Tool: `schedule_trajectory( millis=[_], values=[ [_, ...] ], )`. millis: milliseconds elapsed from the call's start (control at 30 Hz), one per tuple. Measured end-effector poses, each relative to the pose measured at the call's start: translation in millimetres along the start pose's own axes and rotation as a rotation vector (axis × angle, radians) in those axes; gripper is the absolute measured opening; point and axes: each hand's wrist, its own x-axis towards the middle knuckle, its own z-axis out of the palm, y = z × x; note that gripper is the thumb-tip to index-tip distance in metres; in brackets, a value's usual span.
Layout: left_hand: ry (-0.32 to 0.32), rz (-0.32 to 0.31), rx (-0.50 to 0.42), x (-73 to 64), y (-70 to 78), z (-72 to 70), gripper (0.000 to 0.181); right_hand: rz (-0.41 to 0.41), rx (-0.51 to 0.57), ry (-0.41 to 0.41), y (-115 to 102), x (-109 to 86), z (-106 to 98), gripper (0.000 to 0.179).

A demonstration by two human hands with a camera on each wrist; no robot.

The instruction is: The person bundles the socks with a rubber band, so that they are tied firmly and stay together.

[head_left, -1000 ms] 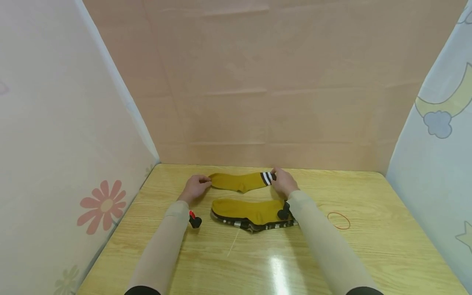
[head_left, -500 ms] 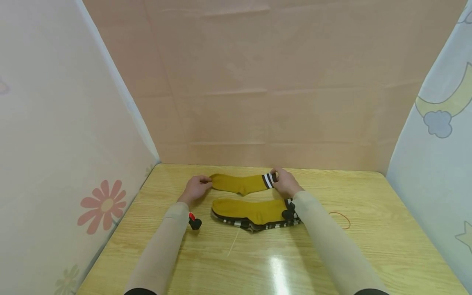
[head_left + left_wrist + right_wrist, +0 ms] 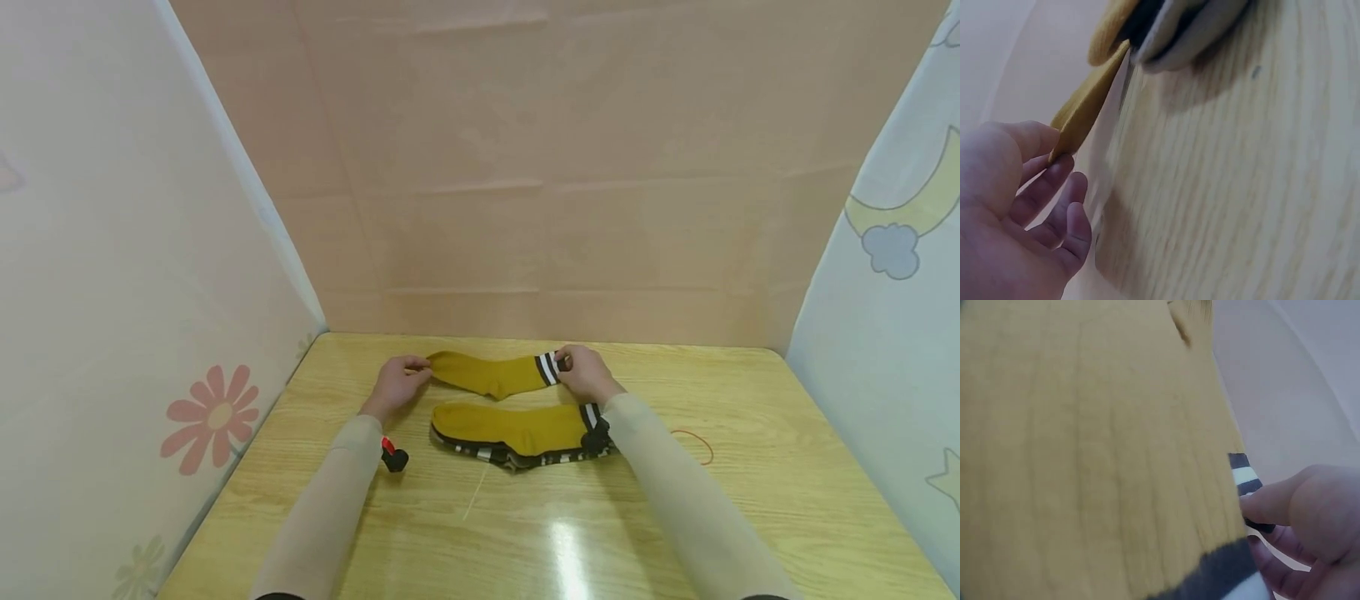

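Note:
A mustard sock (image 3: 483,373) with a black-and-white striped cuff is stretched sideways between my hands near the table's back edge. My left hand (image 3: 397,385) pinches its toe end between thumb and fingers; the left wrist view shows the toe of the sock (image 3: 1082,112) at the fingertips. At the other end, my right hand (image 3: 587,373) pinches the striped cuff, and in the right wrist view the thumb presses on that cuff (image 3: 1244,475). Just nearer to me lies a stack of socks (image 3: 510,429), a mustard one on top and dark, patterned ones beneath.
A thin orange rubber band (image 3: 703,442) lies right of the stack, partly behind my right sleeve. The wooden table (image 3: 465,533) ends at a brown back panel (image 3: 525,208), with patterned cloth walls on both sides. Black camera mounts hang at both wrists.
My right hand has shifted slightly right and toward me with the cuff, and the sock looks straighter and more tilted. The left hand has barely moved.

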Motion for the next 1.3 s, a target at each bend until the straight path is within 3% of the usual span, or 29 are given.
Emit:
schedule_trajectory(
  millis=[333, 767, 1300],
  values=[
    [0.089, 0.05, -0.02, -8.1, -0.6, 0.6, 0.025, -0.083, 0.017, 0.021, -4.2, -13.2, -8.2, 0.03],
    [0.08, 0.023, -0.096, -22.9, 12.0, -5.0, 0.024, -0.125, 0.074, 0.089, -0.2, -28.9, -22.5, 0.03],
    [0.085, 0.073, -0.139, -34.9, 24.8, -6.2, 0.021, -0.163, 0.08, 0.137, -0.6, -56.2, -42.6, 0.033]
  ],
)
